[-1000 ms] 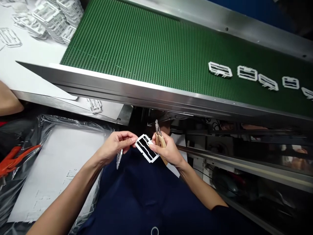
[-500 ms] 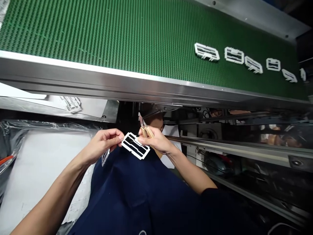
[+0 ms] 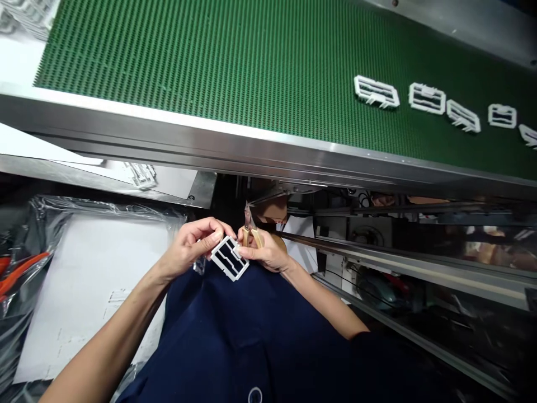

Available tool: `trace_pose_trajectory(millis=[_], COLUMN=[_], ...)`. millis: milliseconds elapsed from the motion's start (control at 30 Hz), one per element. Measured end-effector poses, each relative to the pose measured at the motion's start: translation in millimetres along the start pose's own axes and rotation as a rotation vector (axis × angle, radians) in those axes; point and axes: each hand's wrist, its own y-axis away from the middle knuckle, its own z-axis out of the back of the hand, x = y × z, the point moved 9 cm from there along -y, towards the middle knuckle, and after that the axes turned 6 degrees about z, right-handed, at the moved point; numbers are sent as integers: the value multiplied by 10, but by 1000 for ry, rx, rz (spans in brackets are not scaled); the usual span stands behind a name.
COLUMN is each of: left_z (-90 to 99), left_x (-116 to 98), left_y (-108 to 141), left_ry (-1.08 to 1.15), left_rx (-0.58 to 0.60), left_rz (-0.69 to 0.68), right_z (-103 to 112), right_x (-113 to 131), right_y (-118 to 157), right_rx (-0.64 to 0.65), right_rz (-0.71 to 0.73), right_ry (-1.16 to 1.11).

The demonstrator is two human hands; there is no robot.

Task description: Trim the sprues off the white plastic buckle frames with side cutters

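Observation:
In front of my dark blue clothing, a white plastic frame with long slots is held tilted between both hands. My left hand pinches its upper left edge with thumb and fingers. Beneath that hand hangs a small clear or whitish piece; whether the fingers hold it I cannot tell. My right hand is closed round nippers with tan handles, jaws pointing up and away from the frame. The right thumb also presses on the frame's upper right edge. Some right fingers are hidden behind the frame.
Beyond my hands runs a green ribbed conveyor belt with a metal side rail. Several similar white frames lie on its right part. At left are a plastic-lined container with a white sheet, orange handles and a ledge with white parts.
The frame has turned more steeply, and my left hand has moved right, closer to my right hand. The nippers point more upright. The view has shifted, so the belt's frames appear farther right.

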Motion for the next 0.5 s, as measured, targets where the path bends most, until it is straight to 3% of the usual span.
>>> trace_pose_trajectory(millis=[100,200,400,500], left_z=[-59,-92,-117,-129], left_x=[-83,-194,-292,-289], left_y=[81,170,250,256], left_ry=[-110,-282,-530,-581], left_rx=[-6,-58,-158,-173], left_rz=[-65,-105,-126,-122], right_z=[-52,-91,-101,-166], right_x=[-84,23,601,783], right_y=[11,40,232,350], right_rx=[4,38,44,107], right_rz=[7,34,85,90], right_ry=[27,215,1061,1402])
